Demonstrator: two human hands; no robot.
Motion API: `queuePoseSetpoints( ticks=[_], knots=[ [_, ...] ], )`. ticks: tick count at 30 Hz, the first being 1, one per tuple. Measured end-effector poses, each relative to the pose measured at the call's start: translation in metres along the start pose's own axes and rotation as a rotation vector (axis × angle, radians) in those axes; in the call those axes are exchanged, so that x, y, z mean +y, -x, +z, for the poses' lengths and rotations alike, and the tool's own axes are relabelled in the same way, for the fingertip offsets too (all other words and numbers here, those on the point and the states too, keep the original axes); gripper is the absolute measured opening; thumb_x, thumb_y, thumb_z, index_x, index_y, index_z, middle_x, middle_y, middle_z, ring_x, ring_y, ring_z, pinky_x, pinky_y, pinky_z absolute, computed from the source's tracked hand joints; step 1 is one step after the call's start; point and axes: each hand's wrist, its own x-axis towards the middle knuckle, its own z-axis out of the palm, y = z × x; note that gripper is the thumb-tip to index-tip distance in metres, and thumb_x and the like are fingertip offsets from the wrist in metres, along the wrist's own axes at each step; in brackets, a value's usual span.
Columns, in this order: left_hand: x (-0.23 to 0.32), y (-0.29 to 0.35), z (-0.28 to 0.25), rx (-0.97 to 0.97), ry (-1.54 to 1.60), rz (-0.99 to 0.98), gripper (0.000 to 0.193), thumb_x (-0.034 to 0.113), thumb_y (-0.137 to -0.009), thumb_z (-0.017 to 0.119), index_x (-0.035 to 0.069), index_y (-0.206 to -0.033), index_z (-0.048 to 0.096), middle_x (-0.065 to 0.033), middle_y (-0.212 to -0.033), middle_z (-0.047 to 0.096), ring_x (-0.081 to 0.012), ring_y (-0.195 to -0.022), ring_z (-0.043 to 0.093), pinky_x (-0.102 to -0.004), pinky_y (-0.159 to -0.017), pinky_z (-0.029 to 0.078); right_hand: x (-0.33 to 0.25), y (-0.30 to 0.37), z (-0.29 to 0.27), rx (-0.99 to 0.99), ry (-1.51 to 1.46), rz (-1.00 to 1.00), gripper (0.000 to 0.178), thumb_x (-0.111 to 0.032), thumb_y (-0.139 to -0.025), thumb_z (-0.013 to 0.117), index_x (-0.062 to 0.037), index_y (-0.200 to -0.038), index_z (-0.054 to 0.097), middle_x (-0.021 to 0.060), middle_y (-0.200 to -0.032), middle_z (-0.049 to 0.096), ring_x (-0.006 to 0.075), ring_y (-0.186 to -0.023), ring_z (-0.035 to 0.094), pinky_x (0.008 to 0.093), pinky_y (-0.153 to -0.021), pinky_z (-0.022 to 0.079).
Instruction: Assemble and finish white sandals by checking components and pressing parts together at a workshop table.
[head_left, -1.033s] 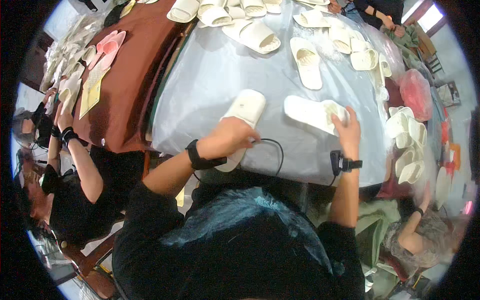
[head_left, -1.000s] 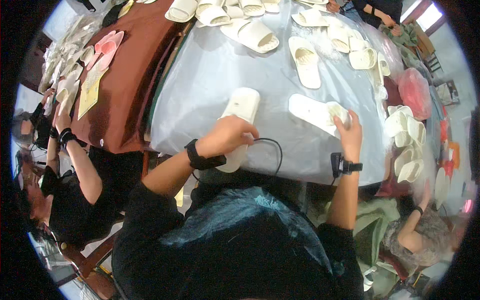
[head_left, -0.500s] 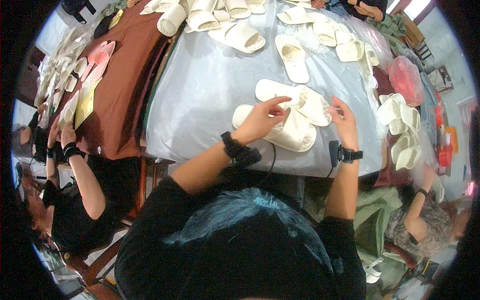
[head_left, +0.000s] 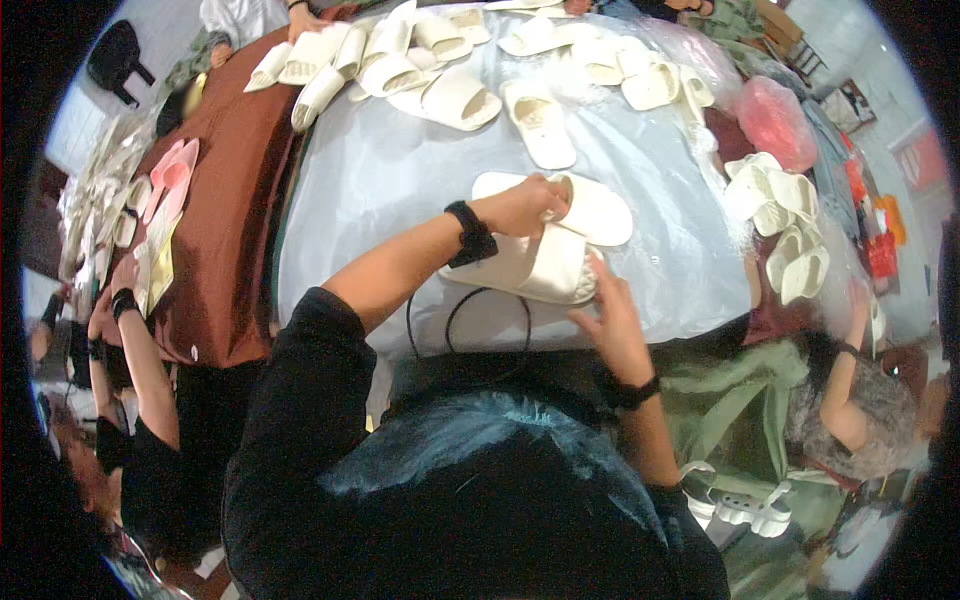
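Where a second ago two cream slippers lay well apart on the pale grey surface (head_left: 400, 190), one under each of the person's hands, they now sit gathered into a pair just in front of the person's chest; the near slipper (head_left: 535, 268) lies across the front edge of the sheet, its wide strap facing the camera, and the far slipper (head_left: 590, 208) lies just behind it, touching or overlapping it; the left hand (head_left: 525, 205) has reached across the body and is curled over the far slipper's strap, fingers closed on it, a black wristband at the wrist; the right hand (head_left: 610, 315), which had pressed down on the right-hand slipper, has come off it and now rests open at the toe end of the near slipper, fingertips touching its edge and grasping nothing; a thin black cable (head_left: 470, 320) loops on the sheet below the pair; judged from this, the two shoes have been matched together and the pairing looks close to finished; more cream slippers (head_left: 440, 90) lie scattered along the far side, and another person's arm (head_left: 135, 340) works at the brown cloth (head_left: 235, 200) to the left.
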Motion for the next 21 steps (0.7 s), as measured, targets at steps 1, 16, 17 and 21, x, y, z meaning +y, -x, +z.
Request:
queuePoseSetpoints(
  ticks=[1, 16, 17, 21],
  knots=[
    [-0.013, -0.004, 0.018, 0.029, 0.183, 0.011, 0.042, 0.000, -0.070, 0.071, 0.006, -0.112, 0.065, -0.0133, -0.112, 0.062, -0.0325, -0.102, 0.058, -0.0384, -0.091, 0.048, 0.000, 0.000, 0.009, 0.044, 0.124, -0.144, 0.090, -0.007, -0.070, 0.080, -0.0133, -0.147, 0.035, 0.0255, -0.128, 0.046, 0.0369, -0.107, 0.051, 0.0410, -0.093, 0.044],
    [0.045, 0.071, -0.023, 0.648, 1.045, -1.006, 0.042, 0.013, -0.083, 0.071, -0.002, -0.119, 0.056, -0.0088, -0.110, 0.063, -0.0177, -0.092, 0.063, -0.0320, -0.074, 0.053, -0.005, -0.144, -0.002, 0.116, 0.331, -0.345, 0.053, -0.006, -0.081, 0.066, -0.0120, -0.133, 0.053, 0.0202, -0.119, 0.058, 0.0387, -0.106, 0.056, 0.0453, -0.085, 0.049],
    [0.052, 0.073, -0.022, 0.629, 1.024, -0.926, 0.038, 0.015, -0.084, 0.070, 0.000, -0.116, 0.056, -0.0068, -0.106, 0.062, -0.0160, -0.087, 0.061, -0.0312, -0.071, 0.052, -0.003, -0.151, -0.001, 0.107, 0.309, -0.325, 0.050, -0.007, -0.083, 0.065, -0.0106, -0.132, 0.053, 0.0205, -0.114, 0.060, 0.0389, -0.102, 0.058, 0.0452, -0.084, 0.049],
    [0.064, 0.093, -0.024, 0.549, 1.075, -0.891, 0.046, 0.014, -0.086, 0.069, 0.006, -0.128, 0.054, -0.0062, -0.104, 0.063, -0.0140, -0.088, 0.060, -0.0298, -0.070, 0.052, -0.008, -0.135, 0.005, 0.048, 0.270, -0.245, 0.050, -0.018, -0.086, 0.066, -0.0091, -0.133, 0.051, 0.0207, -0.105, 0.061, 0.0391, -0.095, 0.059, 0.0445, -0.081, 0.048]
  ],
)
